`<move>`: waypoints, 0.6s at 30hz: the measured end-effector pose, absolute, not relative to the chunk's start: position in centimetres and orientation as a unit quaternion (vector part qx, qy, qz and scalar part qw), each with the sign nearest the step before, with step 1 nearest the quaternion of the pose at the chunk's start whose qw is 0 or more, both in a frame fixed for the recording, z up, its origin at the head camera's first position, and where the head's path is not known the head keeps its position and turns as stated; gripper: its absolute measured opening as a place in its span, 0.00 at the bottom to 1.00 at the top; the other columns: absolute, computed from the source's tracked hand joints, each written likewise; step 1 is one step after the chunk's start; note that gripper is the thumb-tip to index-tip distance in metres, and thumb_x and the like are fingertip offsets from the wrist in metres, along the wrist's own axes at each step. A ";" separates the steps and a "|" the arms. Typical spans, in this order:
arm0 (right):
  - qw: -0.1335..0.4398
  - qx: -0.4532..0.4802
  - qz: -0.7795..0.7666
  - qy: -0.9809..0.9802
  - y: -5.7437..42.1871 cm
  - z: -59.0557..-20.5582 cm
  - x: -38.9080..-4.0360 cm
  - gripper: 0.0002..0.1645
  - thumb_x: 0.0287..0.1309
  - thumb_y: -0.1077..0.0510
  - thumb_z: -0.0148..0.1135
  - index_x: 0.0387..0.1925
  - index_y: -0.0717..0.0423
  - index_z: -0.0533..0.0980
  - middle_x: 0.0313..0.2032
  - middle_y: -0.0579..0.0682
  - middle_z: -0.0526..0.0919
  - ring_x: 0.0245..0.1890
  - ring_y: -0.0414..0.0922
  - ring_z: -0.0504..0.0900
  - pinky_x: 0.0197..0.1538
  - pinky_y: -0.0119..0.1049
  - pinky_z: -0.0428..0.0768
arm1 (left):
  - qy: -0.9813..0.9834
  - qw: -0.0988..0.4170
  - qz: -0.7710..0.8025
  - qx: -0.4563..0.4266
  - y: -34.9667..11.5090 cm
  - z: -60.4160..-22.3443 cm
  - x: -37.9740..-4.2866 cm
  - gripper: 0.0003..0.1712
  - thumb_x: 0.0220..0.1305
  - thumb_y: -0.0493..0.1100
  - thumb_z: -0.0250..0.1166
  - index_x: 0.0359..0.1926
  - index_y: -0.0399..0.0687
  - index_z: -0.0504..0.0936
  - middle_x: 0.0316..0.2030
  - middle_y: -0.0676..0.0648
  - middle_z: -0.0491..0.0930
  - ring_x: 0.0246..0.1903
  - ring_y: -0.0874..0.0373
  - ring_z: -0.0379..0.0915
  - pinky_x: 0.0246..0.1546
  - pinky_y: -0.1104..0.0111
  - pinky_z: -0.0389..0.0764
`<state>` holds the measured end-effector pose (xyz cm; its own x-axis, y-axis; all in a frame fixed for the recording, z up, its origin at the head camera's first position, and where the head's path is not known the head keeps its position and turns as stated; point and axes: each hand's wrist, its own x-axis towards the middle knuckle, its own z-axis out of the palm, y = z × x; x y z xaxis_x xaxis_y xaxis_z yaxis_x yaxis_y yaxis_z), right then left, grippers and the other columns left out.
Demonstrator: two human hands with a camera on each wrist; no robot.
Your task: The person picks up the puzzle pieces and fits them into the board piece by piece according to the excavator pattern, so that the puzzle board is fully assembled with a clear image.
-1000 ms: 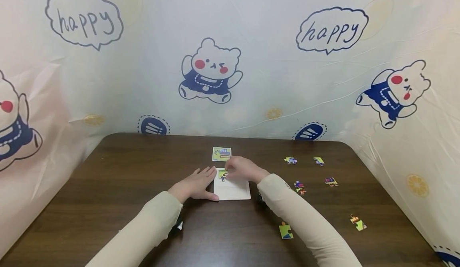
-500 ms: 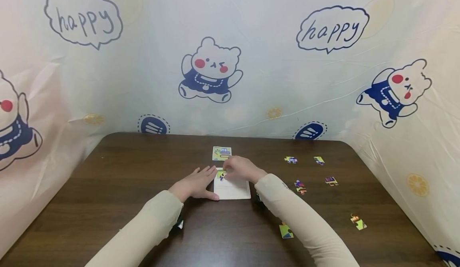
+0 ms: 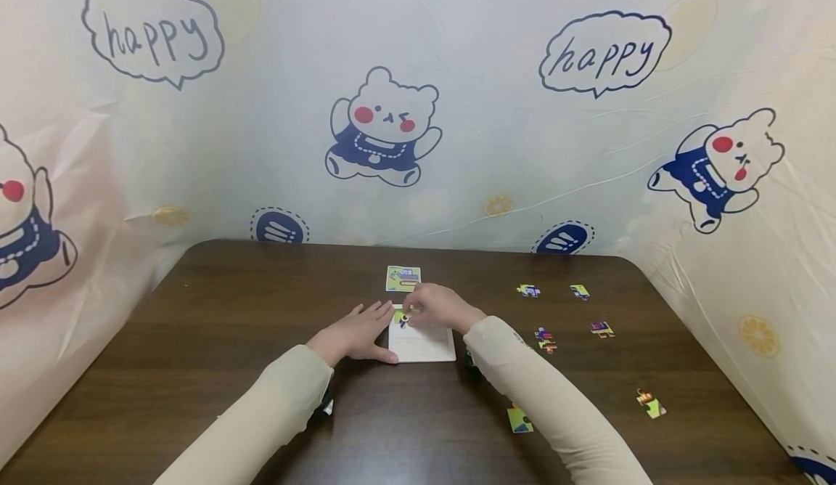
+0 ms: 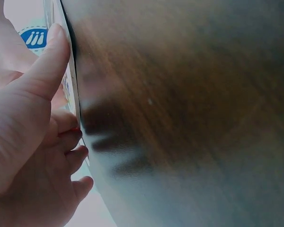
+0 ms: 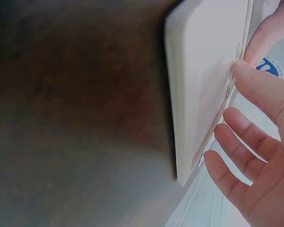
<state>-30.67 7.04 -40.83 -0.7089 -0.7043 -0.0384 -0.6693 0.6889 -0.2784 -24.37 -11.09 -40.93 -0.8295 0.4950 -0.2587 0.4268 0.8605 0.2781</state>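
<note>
The puzzle piece (image 3: 400, 316) lies in the upper-left part of a white puzzle tray (image 3: 431, 343), near the frame's 11 o'clock corner. The right wrist view shows what the head view hides: the tray's thick pale rim, and the thumb (image 5: 258, 87) tip meeting the jigsaw edge while three other fingers hang loosely bent and spread. The left wrist view adds the left thumb stretched along the tray's side. The piece is yellow-green with a dark, purplish patch; its green part points toward 11 o'clock and its dark part toward 5, but fingers cover part of the outline, so its long axis cannot be told. The right hand (image 3: 444, 307) pinches it, the far fingertip hidden. The left hand (image 3: 355, 336), fingers straight and fanned, rests against the tray's 9 o'clock side, thumb at the 7 o'clock corner, gripping nothing. A printed picture card (image 3: 403, 279) lies at the tray's 12 o'clock. Loose jigsaw pieces (image 3: 602, 329) scatter from 2 to 4 o'clock on the dark wood-grain table (image 3: 196, 325). A bear-printed curtain (image 3: 470, 144) hangs behind.
</note>
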 end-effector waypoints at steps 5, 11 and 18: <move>0.075 -0.381 -0.135 0.912 7.5 -40.7 -30.9 0.10 0.52 0.58 0.67 0.39 0.52 0.82 0.38 0.46 0.79 0.36 0.40 0.75 0.41 0.35 0.74 | 0.951 0.164 0.102 0.241 -11.0 -40.9 -24.4 0.54 0.53 0.65 0.62 0.68 0.34 0.54 0.68 0.38 0.49 0.67 0.45 0.42 0.63 0.49 0.44; 0.061 -0.351 -0.170 0.919 9.8 -39.4 -31.8 0.14 0.54 0.57 0.65 0.43 0.54 0.81 0.42 0.46 0.80 0.45 0.44 0.76 0.48 0.38 0.73 | 0.954 0.167 0.095 0.231 -10.9 -40.9 -24.5 0.54 0.53 0.65 0.62 0.68 0.35 0.53 0.69 0.39 0.49 0.67 0.46 0.41 0.64 0.50 0.43; 0.038 -0.275 -0.227 0.933 14.8 -38.3 -33.2 0.18 0.53 0.56 0.66 0.46 0.58 0.78 0.43 0.50 0.78 0.45 0.47 0.76 0.48 0.43 0.73 | 0.954 0.162 0.092 0.233 -10.8 -40.9 -24.3 0.54 0.53 0.65 0.63 0.68 0.35 0.54 0.68 0.39 0.49 0.67 0.46 0.42 0.63 0.50 0.44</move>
<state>-33.24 14.83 -38.33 -0.8454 -0.5314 0.0533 -0.4966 0.7455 -0.4446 -24.34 -10.82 -40.89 -0.8383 0.4755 -0.2666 0.4156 0.8740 0.2518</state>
